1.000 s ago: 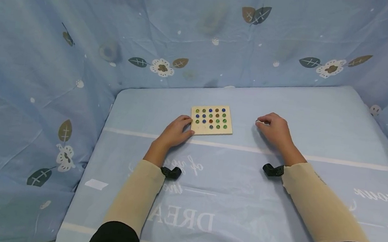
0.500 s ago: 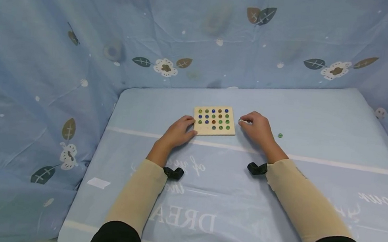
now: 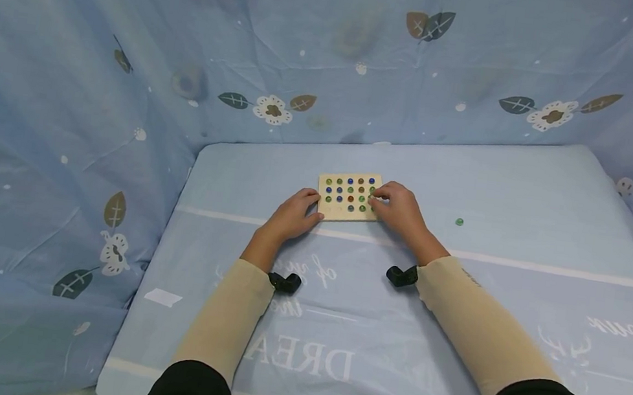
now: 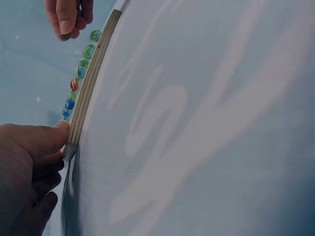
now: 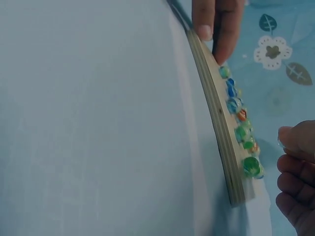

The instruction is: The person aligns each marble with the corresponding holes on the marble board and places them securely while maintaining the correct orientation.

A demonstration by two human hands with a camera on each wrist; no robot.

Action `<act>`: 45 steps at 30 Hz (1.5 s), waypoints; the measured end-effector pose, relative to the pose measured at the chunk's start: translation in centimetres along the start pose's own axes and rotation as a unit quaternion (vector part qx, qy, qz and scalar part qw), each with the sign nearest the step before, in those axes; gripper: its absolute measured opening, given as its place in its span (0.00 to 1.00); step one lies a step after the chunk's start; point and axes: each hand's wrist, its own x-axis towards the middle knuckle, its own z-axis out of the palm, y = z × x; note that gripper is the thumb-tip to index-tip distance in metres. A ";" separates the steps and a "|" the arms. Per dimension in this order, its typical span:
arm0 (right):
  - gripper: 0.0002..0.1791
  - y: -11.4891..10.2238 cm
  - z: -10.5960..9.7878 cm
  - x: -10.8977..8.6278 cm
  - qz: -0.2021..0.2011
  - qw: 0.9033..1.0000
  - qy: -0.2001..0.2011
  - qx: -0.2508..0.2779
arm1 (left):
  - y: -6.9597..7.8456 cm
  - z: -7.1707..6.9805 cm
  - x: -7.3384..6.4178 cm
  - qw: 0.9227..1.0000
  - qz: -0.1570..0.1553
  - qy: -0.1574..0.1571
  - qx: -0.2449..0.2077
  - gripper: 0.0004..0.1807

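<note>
A pale wooden board [image 3: 338, 215] lies on the table with rows of coloured glass marbles [image 3: 351, 199] in its hollows. My left hand [image 3: 293, 214] holds the board's left edge; its thumb is at the near corner. Over the board's right end, my right hand [image 3: 400, 208] pinches a small glassy marble [image 5: 281, 143], mostly hidden by the fingertips. In the right wrist view the fingers stand just off the marbles. The left wrist view shows the board edge-on [image 4: 93, 73], the left thumb against its end.
A loose green marble [image 3: 459, 221] lies on the cloth-covered table [image 3: 504, 199] to the right of the board. A white paper patch [image 3: 163, 297] is at the left. Patterned fabric [image 3: 337, 63] hangs behind and at the sides.
My right hand has moved left from the bare cloth to over the board's right end, uncovering the loose green marble. The left hand has stayed at the board's edge.
</note>
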 end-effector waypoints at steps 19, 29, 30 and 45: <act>0.12 -2.4 3.5 1.2 -0.070 0.993 -0.034 -0.089 | 0.3 -0.2 0.3 1.000 -0.006 0.000 0.002 0.31; 0.12 -3.2 4.3 1.1 -0.124 0.980 -0.036 -0.151 | 0.2 -0.3 0.3 1.000 0.013 0.006 0.005 0.31; 0.12 -3.2 4.3 1.1 -0.126 0.979 -0.038 -0.154 | 0.2 -0.3 0.3 1.000 0.014 0.007 0.004 0.31; 0.09 -3.3 5.5 1.0 -0.153 0.968 -0.029 -0.197 | -0.1 0.1 0.2 1.000 0.006 0.009 0.004 0.31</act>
